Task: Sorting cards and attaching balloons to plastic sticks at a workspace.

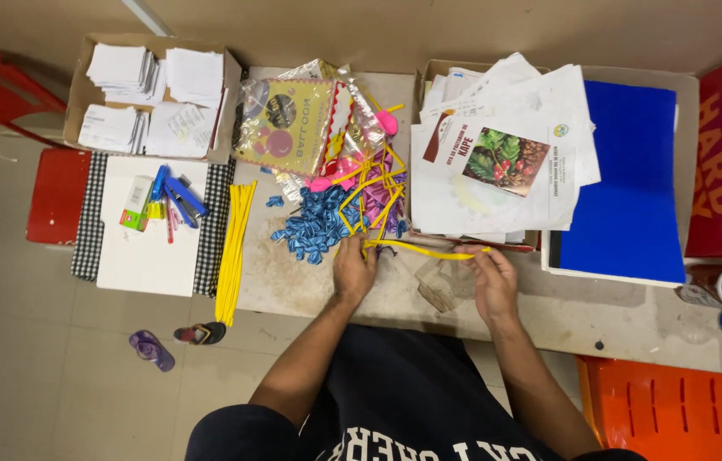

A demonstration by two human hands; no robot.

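Head view, left of frame: cardboard box (79, 85) of white paper slips at upper left; bundle of yellow sticks (233, 248) just below.
Centre: pile of blue balloons (314, 232) beside the left hand (352, 273).
Left hand: fingers pinched on one end of a long yellow balloon (421, 249).
Right hand (494, 283): fingers closed on its other end.
Right of frame: blue sheet (630, 188) on the table (549, 316).

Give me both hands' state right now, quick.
Left hand: closed on one end of the yellow balloon stick.
Right hand: closed, pinching the stick's other end.
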